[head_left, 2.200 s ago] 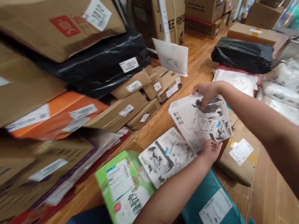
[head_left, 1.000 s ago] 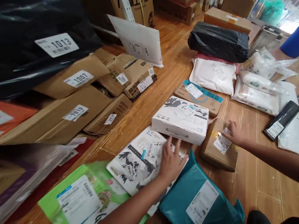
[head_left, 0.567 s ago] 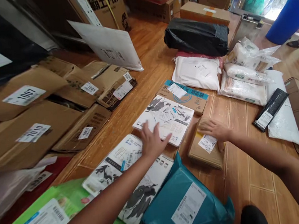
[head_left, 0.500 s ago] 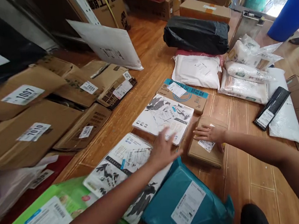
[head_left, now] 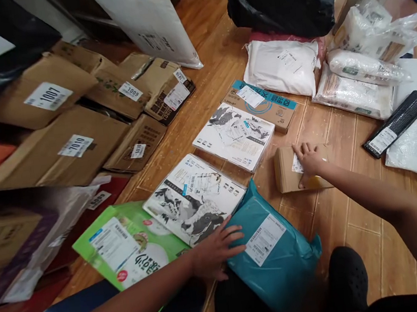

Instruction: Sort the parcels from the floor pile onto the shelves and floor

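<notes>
My right hand [head_left: 311,161] rests on a small brown cardboard box [head_left: 284,169] on the floor, its fingers spread across the top beside a white label. Fingers apart, my left hand [head_left: 217,246] is at the left edge of a teal plastic mailer [head_left: 294,254]; whether it touches the mailer is unclear. Just beyond that hand lies a white box with a black cow print [head_left: 197,190]. A similar white cow-print box [head_left: 234,135] lies farther off. Left of my left hand is a green package [head_left: 143,242] with a shipping label.
Numbered cardboard cartons [head_left: 55,144] line the left side. A leaning white envelope [head_left: 150,26] stands behind them. Farther right are a black-wrapped parcel [head_left: 283,2], a white parcel [head_left: 283,66], clear-wrapped packs [head_left: 355,92] and a black bubble mailer [head_left: 398,122]. My shoe [head_left: 348,280] is at the bottom.
My left hand has drawn back from the cow-print boxes to the teal mailer. My right hand has settled on the small box, which now lies turned. The view has tilted downward.
</notes>
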Motion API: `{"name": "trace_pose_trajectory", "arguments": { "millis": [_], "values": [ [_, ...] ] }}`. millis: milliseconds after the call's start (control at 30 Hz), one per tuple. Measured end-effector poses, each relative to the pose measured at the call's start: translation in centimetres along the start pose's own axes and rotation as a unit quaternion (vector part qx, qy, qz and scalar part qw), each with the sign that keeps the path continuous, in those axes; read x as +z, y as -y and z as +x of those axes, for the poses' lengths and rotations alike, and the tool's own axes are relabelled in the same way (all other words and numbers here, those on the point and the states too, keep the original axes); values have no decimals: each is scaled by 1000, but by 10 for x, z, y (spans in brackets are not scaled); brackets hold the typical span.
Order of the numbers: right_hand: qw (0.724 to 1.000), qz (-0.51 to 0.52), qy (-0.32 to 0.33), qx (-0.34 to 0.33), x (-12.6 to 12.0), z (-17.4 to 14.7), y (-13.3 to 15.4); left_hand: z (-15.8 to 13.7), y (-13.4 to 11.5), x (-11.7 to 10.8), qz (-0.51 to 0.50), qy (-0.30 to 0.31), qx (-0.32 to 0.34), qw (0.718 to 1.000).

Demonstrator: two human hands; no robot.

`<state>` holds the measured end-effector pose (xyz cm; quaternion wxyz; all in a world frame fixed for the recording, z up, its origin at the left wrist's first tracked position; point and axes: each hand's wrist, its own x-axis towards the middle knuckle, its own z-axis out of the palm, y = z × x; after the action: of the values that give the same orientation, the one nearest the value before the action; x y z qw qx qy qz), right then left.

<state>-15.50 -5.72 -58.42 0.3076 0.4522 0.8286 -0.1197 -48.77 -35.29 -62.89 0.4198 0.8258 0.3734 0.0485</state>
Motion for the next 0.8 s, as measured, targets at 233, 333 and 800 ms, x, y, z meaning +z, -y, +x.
{"name": "trace_pose_trajectory", "arguments": {
  "millis": [233, 333, 800],
  "values": [
    [964, 145, 7, 221, 18, -26, 13, 0, -17, 44, 88, -59, -105, 989],
    [957, 156, -2, 243, 20, -33, 24, 12, -39, 52, 87, -14, -147, 985],
    [974, 139, 45, -175, 142, -150, 56, 37, 8, 24, 83, 100, 58, 990]
  ]
}}
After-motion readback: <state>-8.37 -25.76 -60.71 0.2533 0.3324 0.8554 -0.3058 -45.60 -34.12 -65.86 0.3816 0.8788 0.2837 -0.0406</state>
